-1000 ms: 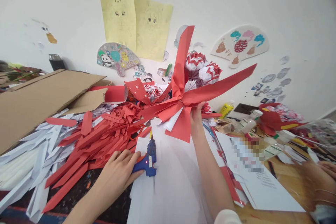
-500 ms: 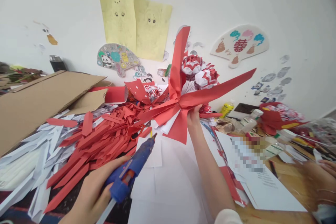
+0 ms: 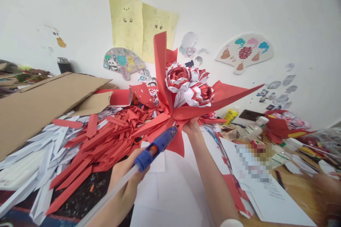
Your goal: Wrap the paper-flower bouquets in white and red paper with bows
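Note:
My right hand (image 3: pixel 192 129) is closed around the gathered base of a red paper bouquet (image 3: pixel 202 110), held up above the white sheets. Red-and-white folded paper flowers (image 3: pixel 179 77) sit inside its pointed red wrapping. My left hand (image 3: pixel 128 173) grips a blue hot glue gun (image 3: pixel 157 147), a long clear glue stick (image 3: pixel 112 193) trailing from its rear. The gun's tip is at the bouquet's tied waist; whether it touches the paper I cannot tell. Part of the right hand's fingers is hidden behind the wrapping.
Folded red strips (image 3: pixel 106 138) and white strips (image 3: pixel 50 149) are heaped on the left beside cardboard (image 3: pixel 50 103). White paper (image 3: pixel 176 188) lies beneath my hands. Bottles (image 3: pixel 255 126) and another red bouquet (image 3: pixel 285 124) stand right. Another person's blurred hand (image 3: pixel 326 186) shows at the right edge.
The glue gun has moved up and right to the bouquet's base. The bouquet has tilted and shifted slightly left and down, so its flowers show more fully.

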`<state>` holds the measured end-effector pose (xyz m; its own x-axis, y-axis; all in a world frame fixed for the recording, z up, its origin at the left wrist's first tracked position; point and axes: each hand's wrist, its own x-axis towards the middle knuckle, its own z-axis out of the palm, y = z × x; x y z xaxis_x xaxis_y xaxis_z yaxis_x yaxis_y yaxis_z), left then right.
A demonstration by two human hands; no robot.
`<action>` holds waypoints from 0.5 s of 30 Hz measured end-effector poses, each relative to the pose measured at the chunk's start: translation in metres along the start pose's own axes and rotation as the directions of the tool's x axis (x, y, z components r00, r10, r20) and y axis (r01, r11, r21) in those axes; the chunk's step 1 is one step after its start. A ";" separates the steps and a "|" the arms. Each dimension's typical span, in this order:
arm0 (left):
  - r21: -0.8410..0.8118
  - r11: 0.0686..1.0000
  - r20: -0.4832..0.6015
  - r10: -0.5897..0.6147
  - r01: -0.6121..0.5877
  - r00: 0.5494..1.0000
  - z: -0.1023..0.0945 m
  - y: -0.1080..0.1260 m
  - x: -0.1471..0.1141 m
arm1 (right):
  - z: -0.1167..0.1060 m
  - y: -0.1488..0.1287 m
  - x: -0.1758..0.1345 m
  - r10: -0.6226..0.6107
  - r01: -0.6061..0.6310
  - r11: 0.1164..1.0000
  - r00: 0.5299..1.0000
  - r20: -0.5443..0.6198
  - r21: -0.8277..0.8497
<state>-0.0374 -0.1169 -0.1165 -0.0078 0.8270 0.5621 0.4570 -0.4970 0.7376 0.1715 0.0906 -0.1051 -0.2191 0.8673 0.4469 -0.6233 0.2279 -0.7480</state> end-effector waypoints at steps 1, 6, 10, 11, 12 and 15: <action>0.012 1.000 -0.014 -0.002 0.002 1.000 0.002 -0.001 0.001 | 0.003 -0.001 -0.001 0.016 -0.016 1.000 1.000 0.017 -0.006; 0.103 0.995 -0.065 -0.006 0.012 0.998 0.008 -0.001 0.009 | 0.020 -0.003 -0.003 0.058 -0.057 0.998 0.995 0.076 -0.007; 0.164 0.986 -0.075 0.022 -0.009 0.997 0.008 0.002 0.011 | 0.025 -0.003 -0.004 0.082 -0.084 0.996 0.990 0.114 0.009; 0.166 0.986 -0.083 0.029 -0.015 0.996 0.008 0.001 0.011 | 0.025 -0.003 -0.004 0.086 -0.089 0.996 0.989 0.123 0.016; 0.158 0.987 -0.083 0.034 -0.021 0.996 0.008 0.001 0.010 | 0.025 -0.003 -0.004 0.088 -0.091 0.996 0.988 0.128 0.023; 0.090 0.996 -0.060 0.025 -0.020 0.998 0.008 -0.004 0.007 | 0.025 -0.004 -0.005 0.095 -0.098 0.995 0.989 0.116 0.022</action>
<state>-0.0323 -0.1073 -0.1180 -0.0492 0.7971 0.6018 0.5352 -0.4877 0.6897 0.1564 0.0746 -0.0923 -0.3629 0.8277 0.4282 -0.6151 0.1324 -0.7773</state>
